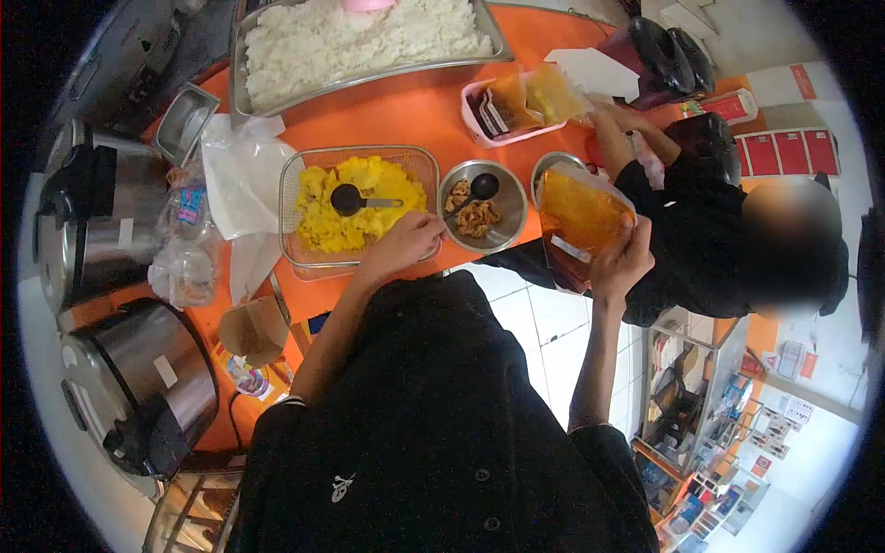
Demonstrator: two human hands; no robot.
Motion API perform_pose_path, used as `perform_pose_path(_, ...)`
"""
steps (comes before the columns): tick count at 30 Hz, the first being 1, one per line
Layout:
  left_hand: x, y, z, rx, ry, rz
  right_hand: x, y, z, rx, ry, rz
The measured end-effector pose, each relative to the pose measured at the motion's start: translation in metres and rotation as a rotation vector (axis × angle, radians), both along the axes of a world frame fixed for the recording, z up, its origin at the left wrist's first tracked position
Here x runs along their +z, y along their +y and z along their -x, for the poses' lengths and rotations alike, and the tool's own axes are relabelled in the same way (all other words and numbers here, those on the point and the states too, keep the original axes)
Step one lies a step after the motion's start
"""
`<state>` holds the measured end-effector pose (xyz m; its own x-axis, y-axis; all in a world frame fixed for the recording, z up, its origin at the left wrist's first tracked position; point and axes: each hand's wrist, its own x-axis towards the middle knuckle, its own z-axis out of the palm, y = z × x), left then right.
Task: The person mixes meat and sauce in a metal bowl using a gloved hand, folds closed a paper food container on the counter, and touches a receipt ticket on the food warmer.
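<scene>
Food-preparation kitchen, commercial in look, seen from where I stand. Orange worktop [369, 115], bearing: one large metal tray of white rice [369, 46]; one mesh basket of yellow food [318, 217]; one metal bowl of brown cooked pieces [479, 226]; one pink-rimmed container [484, 138] with pouches of sauce. Alongside: large metallic lidded cookers [138, 378], resembling rice cookers. Floor: white tiles [553, 359]. Further off: stocked shelving [687, 369]; papers [797, 410] posted on a pale wall. Present: two people in black, working at the counter.
</scene>
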<state>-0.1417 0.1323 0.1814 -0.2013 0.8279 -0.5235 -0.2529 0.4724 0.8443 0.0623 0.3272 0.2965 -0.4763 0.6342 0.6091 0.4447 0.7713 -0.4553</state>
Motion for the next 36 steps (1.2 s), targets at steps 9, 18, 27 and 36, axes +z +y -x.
perform_pose_path(9,-0.028,0.012,0.011,-0.034,0.386,-0.234,-0.019,0.006,0.001,0.039,-0.107,0.046)
perform_pose_path(18,-0.012,0.021,0.008,-0.059,0.429,-0.209,-0.018,0.004,0.003,0.038,-0.336,0.154)
perform_pose_path(27,-0.011,0.020,0.006,-0.099,0.394,-0.159,-0.020,0.009,0.006,0.092,-0.428,0.038)
perform_pose_path(36,-0.018,0.019,0.002,-0.037,0.374,-0.218,-0.028,0.012,0.014,0.126,-0.471,-0.004)
